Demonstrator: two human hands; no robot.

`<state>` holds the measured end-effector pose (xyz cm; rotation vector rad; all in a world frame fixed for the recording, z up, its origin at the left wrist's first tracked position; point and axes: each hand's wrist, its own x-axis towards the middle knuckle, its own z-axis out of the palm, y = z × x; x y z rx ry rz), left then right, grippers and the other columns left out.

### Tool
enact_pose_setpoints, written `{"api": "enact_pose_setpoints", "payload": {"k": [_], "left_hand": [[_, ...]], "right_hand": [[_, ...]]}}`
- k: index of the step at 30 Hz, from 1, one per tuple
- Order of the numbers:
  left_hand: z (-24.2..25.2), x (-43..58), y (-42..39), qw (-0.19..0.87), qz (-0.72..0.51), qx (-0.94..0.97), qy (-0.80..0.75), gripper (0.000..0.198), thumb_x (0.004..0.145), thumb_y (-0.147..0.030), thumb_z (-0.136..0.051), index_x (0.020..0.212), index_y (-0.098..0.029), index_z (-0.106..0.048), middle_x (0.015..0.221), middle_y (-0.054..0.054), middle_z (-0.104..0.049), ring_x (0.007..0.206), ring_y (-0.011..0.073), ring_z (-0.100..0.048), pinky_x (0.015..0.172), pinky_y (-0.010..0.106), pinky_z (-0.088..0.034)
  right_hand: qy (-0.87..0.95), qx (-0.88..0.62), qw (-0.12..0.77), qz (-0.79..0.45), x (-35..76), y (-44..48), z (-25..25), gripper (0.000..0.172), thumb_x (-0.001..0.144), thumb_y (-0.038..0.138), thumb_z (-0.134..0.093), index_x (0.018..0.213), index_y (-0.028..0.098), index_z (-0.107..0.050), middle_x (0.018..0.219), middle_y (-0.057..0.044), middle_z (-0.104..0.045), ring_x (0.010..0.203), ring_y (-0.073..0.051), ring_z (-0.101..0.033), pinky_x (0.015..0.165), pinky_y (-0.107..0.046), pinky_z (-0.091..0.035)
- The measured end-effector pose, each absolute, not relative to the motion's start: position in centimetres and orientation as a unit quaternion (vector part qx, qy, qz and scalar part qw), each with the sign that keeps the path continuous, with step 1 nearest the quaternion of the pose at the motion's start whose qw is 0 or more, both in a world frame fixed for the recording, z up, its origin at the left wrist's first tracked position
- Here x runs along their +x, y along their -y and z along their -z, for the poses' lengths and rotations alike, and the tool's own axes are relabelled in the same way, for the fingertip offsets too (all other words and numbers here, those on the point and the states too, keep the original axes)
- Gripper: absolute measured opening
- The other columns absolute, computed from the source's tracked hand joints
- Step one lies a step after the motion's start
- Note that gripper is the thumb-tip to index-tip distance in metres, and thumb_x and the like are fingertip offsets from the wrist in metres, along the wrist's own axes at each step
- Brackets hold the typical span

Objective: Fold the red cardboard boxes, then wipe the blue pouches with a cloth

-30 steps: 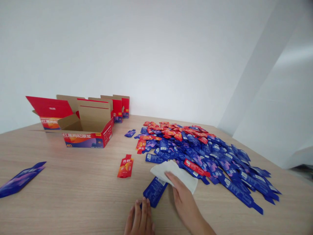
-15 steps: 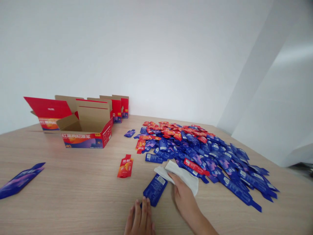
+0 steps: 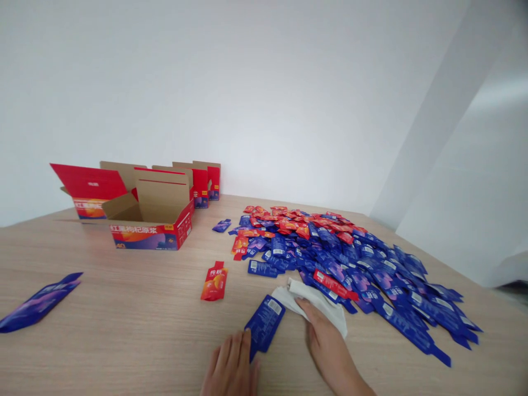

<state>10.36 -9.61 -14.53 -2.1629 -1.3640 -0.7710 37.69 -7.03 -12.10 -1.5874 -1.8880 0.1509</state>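
Observation:
A blue pouch [image 3: 266,324] with a barcode lies at a slant at the front of the table. My left hand [image 3: 231,366] has its fingers together at the pouch's near, narrow end and grips it there; the thumb is mostly hidden. To the right, my right hand [image 3: 328,344] is closed on a folded white cloth [image 3: 317,301], pressing it to the table. The cloth lies beside the pouch's barcode end, close to the pile of pouches. Left of the blue pouch lies a single red pouch [image 3: 214,281], face up.
A wide pile of red and blue pouches [image 3: 330,247] spreads over the table's right half. Open red cardboard boxes [image 3: 144,236] stand at the back left. One blue pouch [image 3: 39,302] lies far left, another small one [image 3: 221,225] behind. A white wall rises behind the table.
My right hand has slid the cloth slightly right, away from the blue pouch. My left fingers have closed more around the pouch's narrow end. The view has shifted a little.

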Motion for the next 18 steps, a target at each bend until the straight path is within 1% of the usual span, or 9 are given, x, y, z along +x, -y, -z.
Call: {"api": "enact_pose_setpoints", "payload": {"k": [3,6,8,11,13,16,18], "left_hand": [[13.4,10.0,8.6,0.195,0.242,-0.798,0.516,0.033,0.097,-0.028,-0.059,0.126,-0.018,-0.071,0.121,0.007,-0.075,0.106,0.0225,-0.067,0.091,0.037,-0.049],[12.8,10.0,7.8,0.191,0.224,-0.809,0.509,0.028,0.095,-0.022,-0.062,0.120,-0.019,-0.073,0.116,0.006,-0.076,0.103,0.0222,-0.066,0.087,0.036,-0.048],[12.2,10.2,7.5,0.168,0.212,-0.815,0.512,0.028,0.095,-0.023,-0.062,0.121,-0.020,-0.074,0.117,0.006,-0.076,0.105,0.0230,-0.066,0.087,0.037,-0.048],[10.9,10.6,7.3,0.090,0.181,-0.820,0.535,0.038,0.098,-0.034,-0.060,0.133,-0.021,-0.068,0.127,0.008,-0.072,0.111,0.0265,-0.065,0.092,0.042,-0.048],[10.1,11.1,7.1,0.045,0.166,-0.820,0.546,0.045,0.098,-0.035,-0.059,0.140,-0.020,-0.063,0.133,0.010,-0.070,0.115,0.0284,-0.064,0.096,0.045,-0.048],[9.8,11.8,6.5,0.018,0.142,-0.827,0.543,0.043,0.100,-0.028,-0.054,0.141,-0.018,-0.063,0.137,0.011,-0.069,0.119,0.0294,-0.063,0.100,0.047,-0.048],[10.1,12.2,6.2,0.015,0.129,-0.832,0.540,0.043,0.101,-0.022,-0.050,0.141,-0.016,-0.063,0.137,0.012,-0.069,0.120,0.0299,-0.063,0.100,0.046,-0.049]], "right_hand": [[0.718,-0.609,0.333,-0.058,38.3,7.7,11.9,0.061,0.092,0.006,-0.036,0.146,0.020,-0.064,0.151,-0.006,-0.062,0.143,-0.023,-0.055,0.124,-0.047,-0.039],[0.715,-0.610,0.335,-0.069,38.0,7.9,11.9,0.058,0.093,0.009,-0.036,0.142,0.018,-0.067,0.149,-0.007,-0.063,0.142,-0.023,-0.056,0.124,-0.047,-0.039],[0.714,-0.606,0.341,-0.080,37.9,7.8,12.0,0.057,0.094,0.011,-0.037,0.141,0.018,-0.068,0.148,-0.007,-0.064,0.141,-0.023,-0.057,0.124,-0.047,-0.040],[0.705,-0.607,0.355,-0.093,37.8,7.7,12.0,0.056,0.094,0.012,-0.038,0.140,0.019,-0.069,0.147,-0.006,-0.065,0.141,-0.023,-0.058,0.124,-0.047,-0.039],[0.694,-0.612,0.367,-0.094,37.9,7.6,11.9,0.056,0.094,0.012,-0.038,0.138,0.020,-0.071,0.146,-0.006,-0.066,0.140,-0.024,-0.059,0.124,-0.048,-0.040],[0.680,-0.613,0.391,-0.095,37.8,7.8,11.2,0.054,0.095,0.014,-0.038,0.135,0.022,-0.073,0.144,-0.005,-0.068,0.139,-0.025,-0.060,0.123,-0.050,-0.040],[0.675,-0.611,0.402,-0.097,37.2,7.9,10.6,0.052,0.098,0.015,-0.038,0.137,0.023,-0.072,0.145,-0.005,-0.067,0.140,-0.025,-0.059,0.123,-0.049,-0.040]]}}
